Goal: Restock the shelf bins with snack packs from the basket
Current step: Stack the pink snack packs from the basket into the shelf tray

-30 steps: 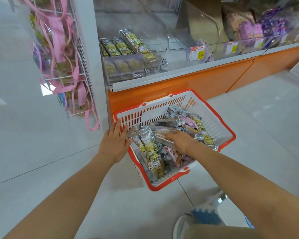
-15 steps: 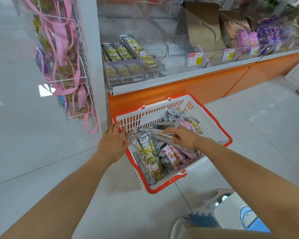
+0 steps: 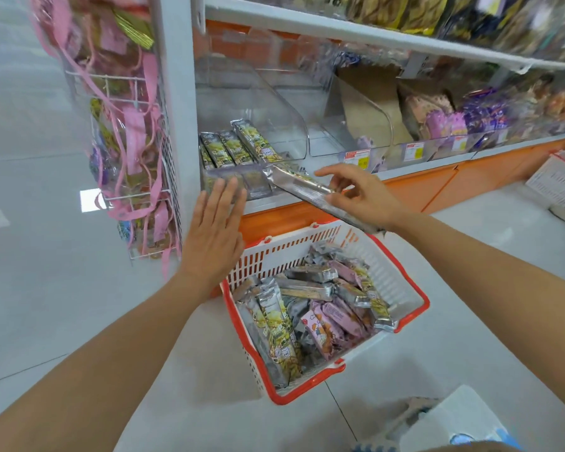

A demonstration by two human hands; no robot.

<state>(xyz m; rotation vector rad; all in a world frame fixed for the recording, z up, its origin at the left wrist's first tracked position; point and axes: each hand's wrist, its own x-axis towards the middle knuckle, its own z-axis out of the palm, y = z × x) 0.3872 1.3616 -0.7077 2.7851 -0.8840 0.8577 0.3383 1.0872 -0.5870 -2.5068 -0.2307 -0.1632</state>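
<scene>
- Right hand point(image 3: 362, 197) pinches a long, crinkled foil snack pack point(image 3: 304, 190), tip at the clear, curved acrylic bin point(image 3: 287, 125).
- Left hand point(image 3: 214, 236), fingers straight, flat by the bin's front.
- Slotted, red-rimmed plastic basket point(image 3: 307, 247) below.

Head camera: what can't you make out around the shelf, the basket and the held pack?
Head view throughout.
- Silver snack pack in the right hand: only its plain back shows; the print faces away.
- Price tags: too small and blurred to read.
- Basket: lower packs buried under the top ones.
- Top shelf goods: blurred, cut by the upper edge.
- Left hand: its palm is hidden, so contact with the bin front cannot be told.
</scene>
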